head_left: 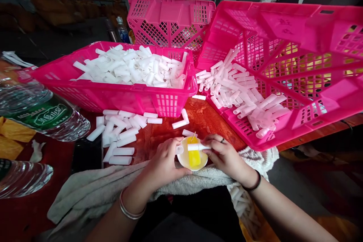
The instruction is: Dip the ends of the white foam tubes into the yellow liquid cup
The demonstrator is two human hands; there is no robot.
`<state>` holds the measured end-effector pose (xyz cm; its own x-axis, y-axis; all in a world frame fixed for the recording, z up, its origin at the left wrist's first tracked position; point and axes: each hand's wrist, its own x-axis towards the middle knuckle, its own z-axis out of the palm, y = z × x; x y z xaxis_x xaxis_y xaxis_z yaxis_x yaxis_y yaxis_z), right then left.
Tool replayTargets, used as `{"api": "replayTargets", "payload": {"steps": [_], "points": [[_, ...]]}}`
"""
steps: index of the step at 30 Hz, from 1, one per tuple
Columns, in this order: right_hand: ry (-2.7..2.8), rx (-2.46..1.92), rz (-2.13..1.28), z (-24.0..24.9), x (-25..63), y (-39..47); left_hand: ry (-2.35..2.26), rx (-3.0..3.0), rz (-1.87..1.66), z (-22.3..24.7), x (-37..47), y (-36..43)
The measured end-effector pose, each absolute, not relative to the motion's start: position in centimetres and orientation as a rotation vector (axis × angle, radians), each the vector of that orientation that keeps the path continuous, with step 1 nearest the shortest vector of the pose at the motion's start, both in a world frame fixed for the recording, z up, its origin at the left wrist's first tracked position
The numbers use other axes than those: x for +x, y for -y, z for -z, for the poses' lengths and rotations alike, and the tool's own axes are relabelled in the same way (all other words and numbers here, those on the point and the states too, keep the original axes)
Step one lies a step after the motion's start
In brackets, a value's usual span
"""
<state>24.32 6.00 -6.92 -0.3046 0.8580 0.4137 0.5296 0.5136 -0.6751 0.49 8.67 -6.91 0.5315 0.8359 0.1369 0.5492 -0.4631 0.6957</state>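
Note:
My left hand [167, 159] is closed round a short white plastic tube [179, 149], whose open end faces right. In my right hand [222, 155] a second white tube [195, 146] is pinched, pointing left over a small pale bowl [184, 159]. A yellow block [194, 157], perhaps a sponge, sits in the bowl with a thin stick standing by it. The two tubes are apart, their ends close together. Several loose white tubes [123, 150] lie on the red table to the left, and another tube [189, 133] lies just behind the bowl.
A pink crate [119, 98] heaped with white tubes stands behind my left hand. To the right a tipped pink crate [283, 38] holds more tubes; another crate [170, 3] stands behind. Water bottles [56, 115] lie at left. A grey towel [93, 185] covers the table's front edge.

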Motion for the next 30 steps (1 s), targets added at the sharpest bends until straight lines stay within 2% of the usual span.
{"api": "replayTargets", "payload": {"steps": [3,6,8,12,14,19,25,30], "points": [[1.988,-1.063,-0.519,6.98,24.30,-5.87,-1.124,2.192,-0.626,6.95,0.51,-8.69],[1.841,-1.129,-0.828,6.80,24.25,-5.61,-1.135,2.216,-0.633,7.07,0.52,-8.72],[1.780,-1.205,-0.902,6.64,24.20,-5.48,-1.131,2.227,-0.635,7.17,0.49,-8.75],[1.957,-1.139,-0.564,6.46,24.22,-5.47,-1.104,2.230,-0.623,7.25,0.38,-8.80],[2.012,-1.059,-0.503,6.39,24.26,-5.48,-1.104,2.231,-0.615,7.22,0.37,-8.84],[1.820,-1.146,-0.892,6.32,24.19,-5.33,-1.113,2.233,-0.605,7.18,0.48,-8.96],[2.025,-1.021,-0.508,6.37,23.91,-5.67,-1.092,2.256,-0.643,7.09,0.51,-8.88],[1.806,-1.170,-0.862,6.23,23.85,-5.50,-1.098,2.270,-0.648,6.98,0.46,-8.86]]}}
